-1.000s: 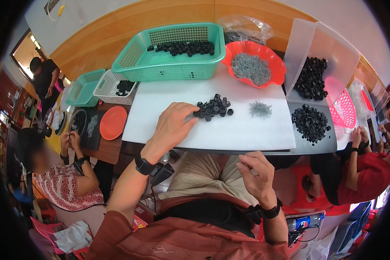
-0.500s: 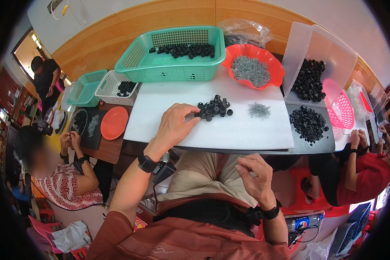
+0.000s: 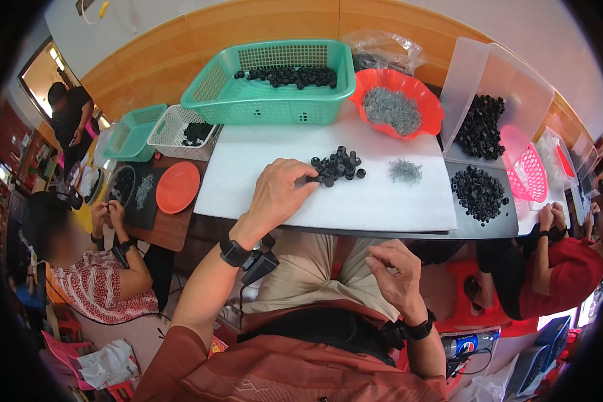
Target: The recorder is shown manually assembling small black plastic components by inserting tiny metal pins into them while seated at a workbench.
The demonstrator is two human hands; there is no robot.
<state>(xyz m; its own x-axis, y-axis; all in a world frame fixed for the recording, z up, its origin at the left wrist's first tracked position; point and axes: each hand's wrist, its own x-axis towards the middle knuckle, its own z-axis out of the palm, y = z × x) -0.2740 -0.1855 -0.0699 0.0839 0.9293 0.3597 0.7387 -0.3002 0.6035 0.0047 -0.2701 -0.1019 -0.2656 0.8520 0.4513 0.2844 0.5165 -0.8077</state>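
A small pile of black knob-like plastic parts [image 3: 338,167] lies on the white foam sheet [image 3: 261,204]. My left hand [image 3: 279,193] reaches to the pile's left edge, its thumb and forefinger closed around a black part there. Over my lap, off the table's front edge, my right hand [image 3: 396,271] is held with curled fingers and the thumb close to them; whatever it may hold is hidden. To the right of the pile, apart from it, sits a little heap of grey metal screws or pins [image 3: 405,171].
Behind the sheet stand a green basket [image 3: 268,110] of black parts and a red scalloped bowl [image 3: 432,110] of grey metal pieces. A clear bin [image 3: 465,74] and a heap of small black parts [image 3: 479,194] are at right. People sit on both sides, one beside an orange plate [image 3: 177,187].
My left hand has shifted slightly, its thumb and forefinger drawing closer together at the pile's edge. My right hand stays over my lap. The whole view has shifted a little.
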